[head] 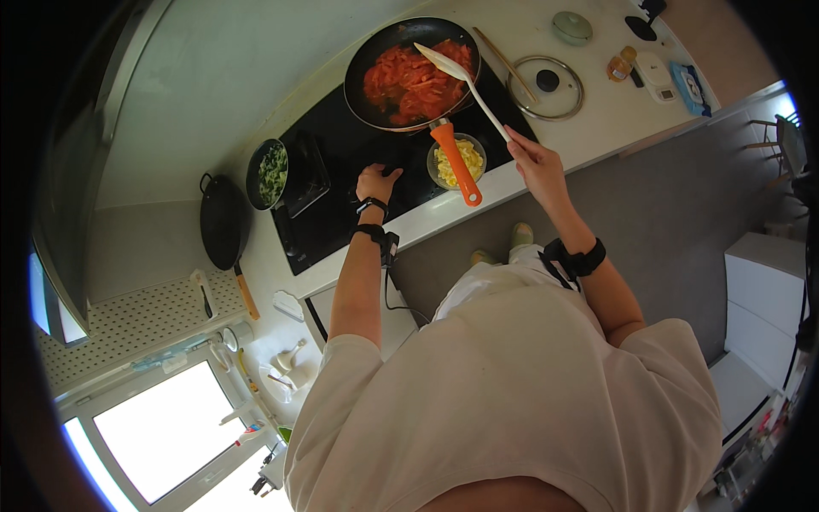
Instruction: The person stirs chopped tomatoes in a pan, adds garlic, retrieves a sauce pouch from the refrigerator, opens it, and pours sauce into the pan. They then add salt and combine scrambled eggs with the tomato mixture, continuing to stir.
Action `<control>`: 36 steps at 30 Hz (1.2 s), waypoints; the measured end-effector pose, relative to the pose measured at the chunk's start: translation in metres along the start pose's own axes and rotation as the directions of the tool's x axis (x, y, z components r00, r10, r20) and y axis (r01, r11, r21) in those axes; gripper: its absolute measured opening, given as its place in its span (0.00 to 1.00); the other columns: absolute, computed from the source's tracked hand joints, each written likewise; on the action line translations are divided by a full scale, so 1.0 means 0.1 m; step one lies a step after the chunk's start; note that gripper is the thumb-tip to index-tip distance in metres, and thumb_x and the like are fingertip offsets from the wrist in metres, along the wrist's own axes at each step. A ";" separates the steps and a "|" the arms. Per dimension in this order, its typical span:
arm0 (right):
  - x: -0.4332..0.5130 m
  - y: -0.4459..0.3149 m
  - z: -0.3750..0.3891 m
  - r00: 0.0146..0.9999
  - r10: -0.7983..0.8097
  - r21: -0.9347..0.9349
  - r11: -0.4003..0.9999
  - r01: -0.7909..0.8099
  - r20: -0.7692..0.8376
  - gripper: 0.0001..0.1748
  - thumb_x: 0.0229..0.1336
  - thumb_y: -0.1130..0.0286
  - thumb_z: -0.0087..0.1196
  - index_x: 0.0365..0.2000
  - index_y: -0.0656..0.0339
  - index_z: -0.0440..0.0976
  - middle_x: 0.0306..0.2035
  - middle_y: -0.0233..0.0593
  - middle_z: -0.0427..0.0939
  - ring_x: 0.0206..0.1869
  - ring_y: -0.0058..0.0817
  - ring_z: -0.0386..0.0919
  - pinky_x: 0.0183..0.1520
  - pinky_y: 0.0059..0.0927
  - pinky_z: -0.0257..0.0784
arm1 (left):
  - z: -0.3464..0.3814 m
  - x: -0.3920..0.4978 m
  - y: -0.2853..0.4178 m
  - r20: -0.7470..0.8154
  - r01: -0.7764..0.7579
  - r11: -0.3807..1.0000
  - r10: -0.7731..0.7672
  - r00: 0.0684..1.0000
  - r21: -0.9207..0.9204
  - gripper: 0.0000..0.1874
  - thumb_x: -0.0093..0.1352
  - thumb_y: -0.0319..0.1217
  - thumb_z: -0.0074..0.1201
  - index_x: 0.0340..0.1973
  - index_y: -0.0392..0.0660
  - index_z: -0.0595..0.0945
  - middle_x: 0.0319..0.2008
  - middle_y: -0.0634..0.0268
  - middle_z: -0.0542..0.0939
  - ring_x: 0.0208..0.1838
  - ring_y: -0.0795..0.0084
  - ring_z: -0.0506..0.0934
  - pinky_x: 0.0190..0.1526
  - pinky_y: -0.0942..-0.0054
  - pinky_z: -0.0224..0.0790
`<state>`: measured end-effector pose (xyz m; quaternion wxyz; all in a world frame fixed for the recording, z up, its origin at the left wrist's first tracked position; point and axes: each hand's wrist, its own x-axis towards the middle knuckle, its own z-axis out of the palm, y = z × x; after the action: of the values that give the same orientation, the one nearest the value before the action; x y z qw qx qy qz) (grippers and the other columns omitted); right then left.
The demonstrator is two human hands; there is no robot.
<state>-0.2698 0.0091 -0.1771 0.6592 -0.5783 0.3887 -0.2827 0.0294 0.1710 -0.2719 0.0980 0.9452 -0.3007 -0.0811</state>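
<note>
My right hand (pixel 539 168) grips the handle of a white spatula (pixel 483 102). The spatula's head rests over a black frying pan (pixel 361 102) with an orange handle (pixel 455 163). Chopped red tomatoes (pixel 416 80) in juice fill much of that pan. Over the front part of the black glass cooktop (pixel 403 144) is my left hand (pixel 376 184), thumb apart and nothing visible in it. Whether its fingertips touch the glass cannot be told. A clear bowl of scrambled egg (pixel 462 161) stands on the cooktop, partly hidden by the orange handle.
A small pan of chopped greens (pixel 273 174) and a black wok (pixel 224 221) stand left. Right of the cooktop, wooden chopsticks (pixel 512 67) lie across a glass lid (pixel 560 102). Beyond are a lidded pot (pixel 572 29), a jar (pixel 620 64), a white scale (pixel 654 73) and wipes (pixel 691 89).
</note>
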 end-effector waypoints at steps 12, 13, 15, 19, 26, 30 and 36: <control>-0.01 0.01 0.03 1.000 -0.014 0.033 0.999 0.014 -0.016 0.18 0.64 0.66 0.52 0.55 0.53 0.73 0.19 0.18 0.62 0.19 0.07 0.56 0.19 0.14 0.50 | 0.03 0.02 -0.04 -0.008 -0.008 1.000 0.008 1.000 0.005 0.29 0.52 0.56 0.65 0.41 0.48 0.84 0.40 0.60 0.83 0.45 0.59 0.80 0.46 0.63 0.74; -0.01 0.01 0.03 1.000 -0.018 0.037 0.999 0.019 -0.020 0.18 0.64 0.66 0.52 0.54 0.53 0.73 0.19 0.18 0.62 0.19 0.07 0.56 0.19 0.14 0.50 | 0.04 0.02 -0.04 -0.010 -0.013 1.000 0.013 1.000 0.004 0.29 0.52 0.55 0.65 0.41 0.47 0.84 0.40 0.60 0.83 0.45 0.59 0.80 0.46 0.63 0.74; -0.02 0.00 0.04 1.000 -0.005 0.042 0.999 0.006 -0.026 0.18 0.64 0.66 0.52 0.54 0.53 0.73 0.19 0.18 0.62 0.19 0.07 0.56 0.19 0.14 0.50 | 0.04 0.03 -0.04 -0.011 -0.015 1.000 0.015 1.000 0.005 0.29 0.52 0.54 0.66 0.40 0.47 0.84 0.40 0.60 0.83 0.45 0.59 0.80 0.46 0.63 0.74; -0.04 -0.02 0.04 0.999 -0.009 0.048 0.999 0.011 -0.031 0.18 0.64 0.66 0.52 0.54 0.53 0.73 0.18 0.18 0.62 0.18 0.07 0.56 0.19 0.14 0.50 | 0.05 0.04 -0.05 -0.009 -0.012 1.000 0.012 1.000 -0.004 0.29 0.51 0.53 0.67 0.40 0.46 0.84 0.40 0.60 0.83 0.45 0.59 0.80 0.46 0.63 0.74; -0.04 0.01 0.04 1.000 0.009 0.065 0.998 -0.007 -0.024 0.19 0.63 0.65 0.53 0.54 0.54 0.74 0.19 0.19 0.63 0.20 0.10 0.56 0.22 0.16 0.52 | 0.06 0.06 -0.07 -0.002 -0.028 0.999 0.028 1.000 -0.018 0.29 0.51 0.52 0.68 0.41 0.46 0.84 0.41 0.60 0.83 0.45 0.59 0.80 0.47 0.63 0.74; -0.04 0.05 0.04 1.000 -0.019 0.063 0.998 0.019 -0.007 0.19 0.64 0.65 0.52 0.55 0.54 0.73 0.19 0.18 0.63 0.19 0.08 0.56 0.19 0.14 0.49 | 0.05 0.05 -0.06 0.006 -0.013 1.000 0.013 1.000 -0.020 0.29 0.51 0.53 0.68 0.41 0.47 0.84 0.41 0.60 0.83 0.45 0.59 0.80 0.47 0.63 0.74; -0.04 0.05 0.04 1.000 -0.017 0.053 0.998 0.017 0.004 0.19 0.65 0.65 0.52 0.55 0.54 0.72 0.19 0.18 0.63 0.19 0.08 0.56 0.20 0.14 0.49 | 0.00 0.02 -0.02 0.027 0.014 1.000 -0.013 1.000 -0.028 0.29 0.51 0.54 0.67 0.42 0.48 0.84 0.41 0.61 0.83 0.45 0.60 0.81 0.47 0.64 0.74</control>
<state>-0.2687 0.0160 -0.1812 0.6728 -0.5646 0.3746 -0.2970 0.0324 0.1711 -0.2722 0.1069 0.9445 -0.2944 -0.0988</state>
